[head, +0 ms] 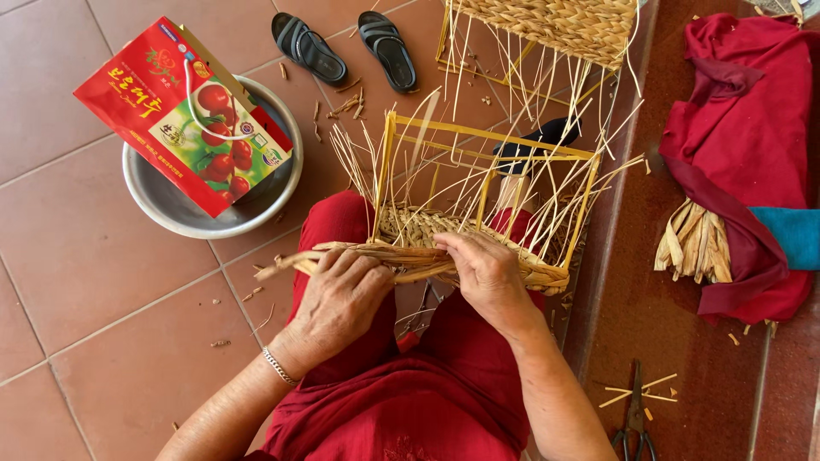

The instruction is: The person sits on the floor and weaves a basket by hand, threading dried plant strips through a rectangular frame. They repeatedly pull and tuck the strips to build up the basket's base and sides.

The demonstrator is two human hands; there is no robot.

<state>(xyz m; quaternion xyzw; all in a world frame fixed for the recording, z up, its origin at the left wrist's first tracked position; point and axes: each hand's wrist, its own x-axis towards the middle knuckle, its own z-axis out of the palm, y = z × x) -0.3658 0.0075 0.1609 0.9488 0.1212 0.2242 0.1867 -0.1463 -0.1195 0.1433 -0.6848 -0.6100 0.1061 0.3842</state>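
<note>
A half-woven basket (478,230) with a yellow frame and loose upright straw strands rests on my lap, over red trousers. My left hand (342,294) grips a bundle of dried straw fibres (359,256) that sticks out to the left of the basket's woven rim. My right hand (483,269) presses on the woven rim, fingers closed over the same straw strands where they enter the weave.
A metal basin (162,201) with a red paper bag (184,115) on it sits at the left. Black sandals (342,47) lie ahead. A second woven basket (555,26) stands at the top, red cloth (743,145) and straw at the right, scissors (634,418) at the lower right.
</note>
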